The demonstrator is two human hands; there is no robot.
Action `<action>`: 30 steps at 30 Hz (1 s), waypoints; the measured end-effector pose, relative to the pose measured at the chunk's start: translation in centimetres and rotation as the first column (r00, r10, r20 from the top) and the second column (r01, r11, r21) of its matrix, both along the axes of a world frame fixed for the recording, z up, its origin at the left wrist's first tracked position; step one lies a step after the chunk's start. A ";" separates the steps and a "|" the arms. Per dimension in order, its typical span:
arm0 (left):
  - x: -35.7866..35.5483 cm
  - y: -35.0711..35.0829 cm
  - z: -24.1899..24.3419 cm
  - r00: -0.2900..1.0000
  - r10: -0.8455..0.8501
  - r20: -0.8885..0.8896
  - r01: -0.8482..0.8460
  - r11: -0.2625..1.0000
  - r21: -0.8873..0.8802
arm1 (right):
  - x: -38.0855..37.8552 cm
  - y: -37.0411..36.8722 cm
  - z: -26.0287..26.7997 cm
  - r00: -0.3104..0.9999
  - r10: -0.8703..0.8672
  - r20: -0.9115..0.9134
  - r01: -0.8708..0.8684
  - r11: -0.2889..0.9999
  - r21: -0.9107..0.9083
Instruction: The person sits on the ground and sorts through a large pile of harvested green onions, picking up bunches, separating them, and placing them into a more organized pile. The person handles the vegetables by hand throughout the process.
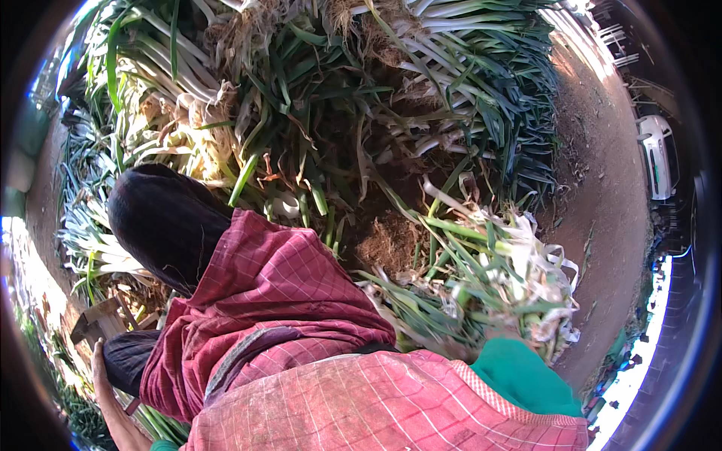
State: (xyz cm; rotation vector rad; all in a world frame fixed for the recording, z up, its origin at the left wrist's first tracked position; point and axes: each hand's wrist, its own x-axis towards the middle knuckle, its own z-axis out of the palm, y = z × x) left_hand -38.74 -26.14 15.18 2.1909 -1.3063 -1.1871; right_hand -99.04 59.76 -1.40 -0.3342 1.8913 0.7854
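Note:
My left hand (pixel 101 372) is at the lower left, seen from the side, its fingers beside my dark-clothed knee (pixel 130 361). A worn wooden piece (pixel 101 322), perhaps part of a stool or crate, lies just beyond the fingertips. Whether the hand grips anything is hidden. Below it are green stalks (pixel 161 423). My right hand is out of view; only the green sleeve (pixel 524 377) on that side shows. Before me lie piled leeks with white shanks, roots and dark green leaves, in a left heap (pixel 186 73) and a right heap (pixel 496 96).
Stripped leaves and pale peelings (pixel 507 282) lie in a mound to my right. Brown soil (pixel 389 242) shows between the heaps. A dirt path (pixel 598 186) runs along the right, with a white car (pixel 657 158) beyond it. My red checked garment (pixel 282 282) covers my lap.

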 end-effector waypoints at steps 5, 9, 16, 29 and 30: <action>3.8 -0.3 -1.5 0.998 -0.063 -0.016 0.063 0.997 0.040 | 1.2 10.7 8.8 0.849 -0.251 -0.465 0.378 0.903 0.203; 4.5 -1.1 -2.6 0.998 -0.063 -0.027 0.065 0.995 0.077 | 0.1 16.2 9.6 0.800 -0.198 -0.567 0.436 0.841 0.321; 5.0 -2.9 -2.1 0.994 -0.087 -0.073 0.095 0.989 0.115 | -7.4 7.1 0.4 0.980 -0.174 -0.100 0.200 0.871 0.448; 11.0 0.4 -1.4 0.999 0.028 -0.045 -0.024 0.996 0.087 | -10.4 -55.8 -13.7 0.821 -0.225 0.524 0.534 -0.021 -0.846; 10.4 0.9 -1.4 0.996 -0.020 -0.082 0.024 0.999 0.041 | -10.6 -58.8 -14.0 0.806 -0.279 0.521 0.530 -0.050 -0.846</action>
